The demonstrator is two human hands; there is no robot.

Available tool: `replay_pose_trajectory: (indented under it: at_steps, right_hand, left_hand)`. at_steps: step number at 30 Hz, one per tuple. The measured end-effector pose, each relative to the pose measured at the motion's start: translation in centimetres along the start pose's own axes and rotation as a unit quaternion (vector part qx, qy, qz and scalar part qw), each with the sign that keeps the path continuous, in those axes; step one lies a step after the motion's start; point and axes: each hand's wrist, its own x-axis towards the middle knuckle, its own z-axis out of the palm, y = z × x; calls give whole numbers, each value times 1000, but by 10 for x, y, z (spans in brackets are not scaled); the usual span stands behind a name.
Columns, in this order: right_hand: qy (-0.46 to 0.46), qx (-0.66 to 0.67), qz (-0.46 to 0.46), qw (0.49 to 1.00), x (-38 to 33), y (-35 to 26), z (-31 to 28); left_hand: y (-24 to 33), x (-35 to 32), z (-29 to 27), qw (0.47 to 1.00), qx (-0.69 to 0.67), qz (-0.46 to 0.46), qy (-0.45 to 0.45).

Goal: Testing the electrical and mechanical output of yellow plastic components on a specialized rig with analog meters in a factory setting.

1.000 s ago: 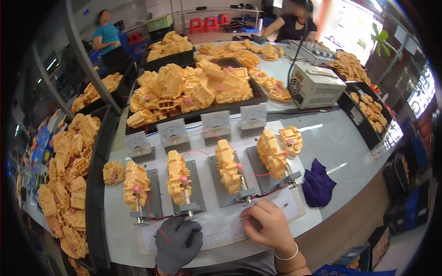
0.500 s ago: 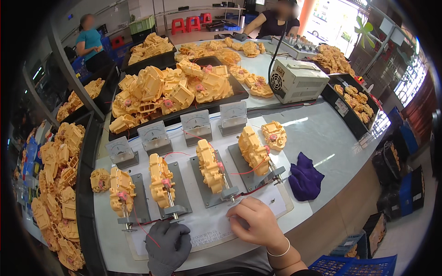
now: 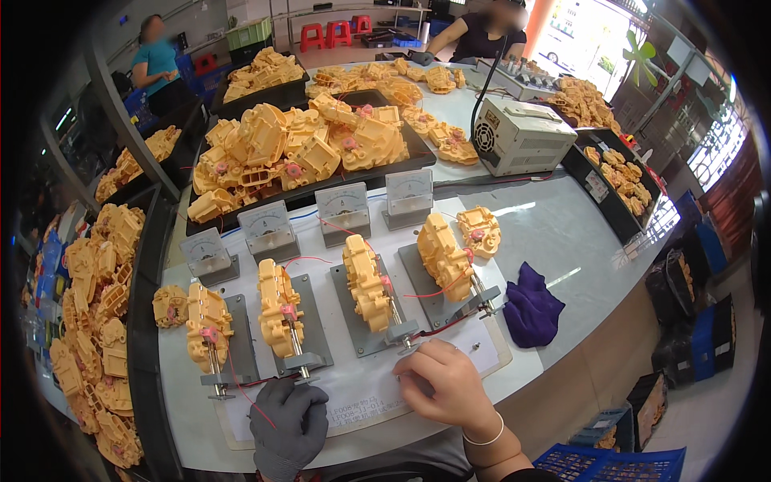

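Observation:
My left hand (image 3: 291, 426), in a grey glove, is curled over the front of the board, just below the second clamp fixture (image 3: 315, 359). A thin red wire (image 3: 259, 410) runs over its edge; whatever its fingers hold is hidden. My bare right hand (image 3: 446, 387) rests with bent fingers on the white paper (image 3: 361, 402), below the third fixture's clamp (image 3: 399, 331); nothing shows in it. Four yellow plastic gear housings, one (image 3: 209, 325) at far left, another (image 3: 279, 309) beside it, then a third (image 3: 367, 281) and a fourth (image 3: 444, 257), stand tilted in grey fixtures.
Several analog meters (image 3: 269, 229) stand behind the fixtures. A black tray (image 3: 418, 165) heaped with housings lies beyond, near a beige power supply box (image 3: 522, 136). A purple cloth (image 3: 532, 307) lies at right. More filled bins line the left. Two people are in the background.
The whole view has shifted slightly. Both hands keep nearly the same place and pose, and the housings stay in their fixtures.

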Motion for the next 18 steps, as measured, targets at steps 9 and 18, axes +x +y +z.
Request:
replay_pose_trajectory:
  at_steps: [9,18]
  right_hand:
    - [-8,-9,-1,1000,0,0,0]
    - [-8,-14,-3,1000,1,-1,1]
  left_hand:
    - [0,0,0,1000,16,-7,-8]
    - [-2,-1,1,1000,12,-8,-3]
